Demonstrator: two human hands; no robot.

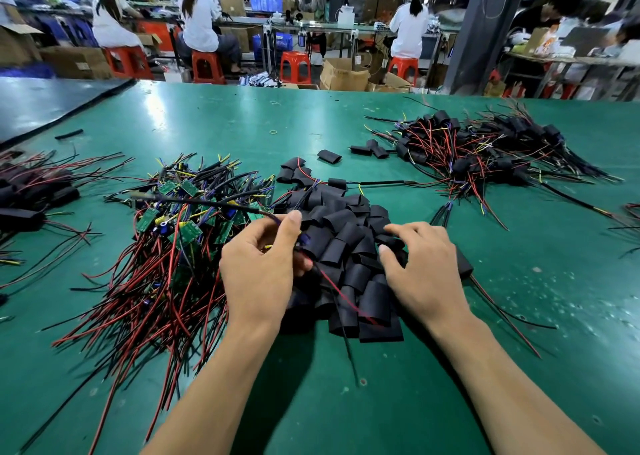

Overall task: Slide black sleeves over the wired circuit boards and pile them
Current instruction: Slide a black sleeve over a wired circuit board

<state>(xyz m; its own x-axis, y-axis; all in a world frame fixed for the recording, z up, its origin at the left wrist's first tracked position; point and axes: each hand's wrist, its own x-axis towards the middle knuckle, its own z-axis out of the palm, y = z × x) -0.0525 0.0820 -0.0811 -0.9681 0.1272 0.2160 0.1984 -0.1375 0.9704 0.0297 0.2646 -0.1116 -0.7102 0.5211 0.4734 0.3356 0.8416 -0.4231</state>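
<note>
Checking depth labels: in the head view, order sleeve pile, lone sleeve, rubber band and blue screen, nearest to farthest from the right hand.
From the right hand:
1. Sleeve pile, under its fingertips.
2. Lone sleeve, mid-table beyond the pile.
3. Rubber band, farther back, to the left.
4. Blue screen, across the room.
</note>
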